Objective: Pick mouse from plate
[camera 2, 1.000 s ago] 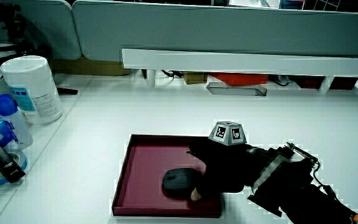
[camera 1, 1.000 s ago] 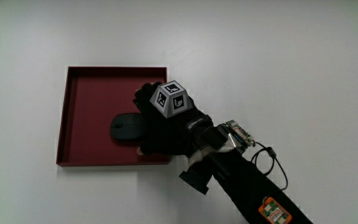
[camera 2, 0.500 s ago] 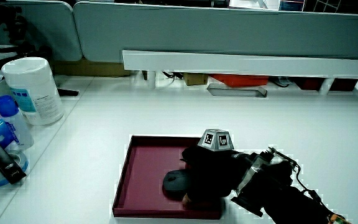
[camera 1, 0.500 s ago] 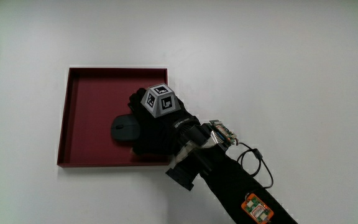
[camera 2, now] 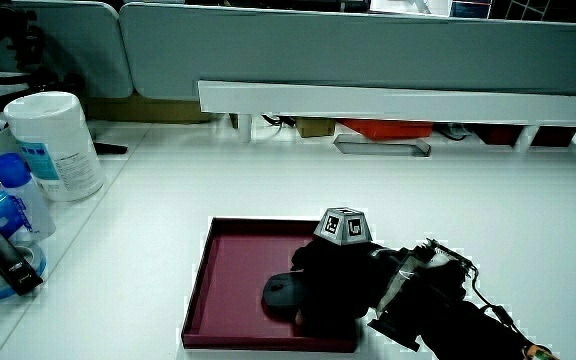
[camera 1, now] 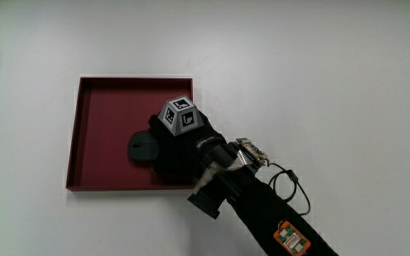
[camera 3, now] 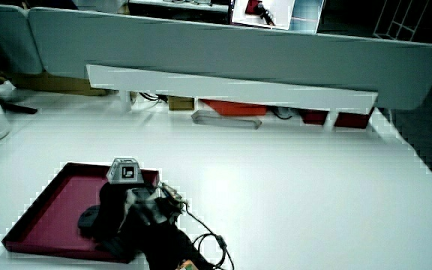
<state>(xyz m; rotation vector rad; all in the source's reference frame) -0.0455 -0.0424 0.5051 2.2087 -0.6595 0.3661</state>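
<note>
The dark mouse [camera 1: 139, 147] lies inside the red plate [camera 1: 105, 99], in its half nearer the person. The hand [camera 1: 184, 142] rests over the mouse, fingers curled down around its body, gripping it while it sits on the plate.

I'm working at an office desk, by the look of it. The white table [camera 2: 388, 190] ends at a low grey partition [camera 2: 368, 50], the kind that divides workstations, with a pale shelf rail [camera 2: 388, 102] running along its foot. From my hand [camera 2: 338, 285], the partition stands at twelve o'clock. At about ten o'clock a white tub of wipes [camera 2: 53, 143] sits with a blue-capped bottle [camera 2: 18, 190] beside it. Above the partition in a side view, a lit screen [camera 3: 265, 11] shows.
</note>
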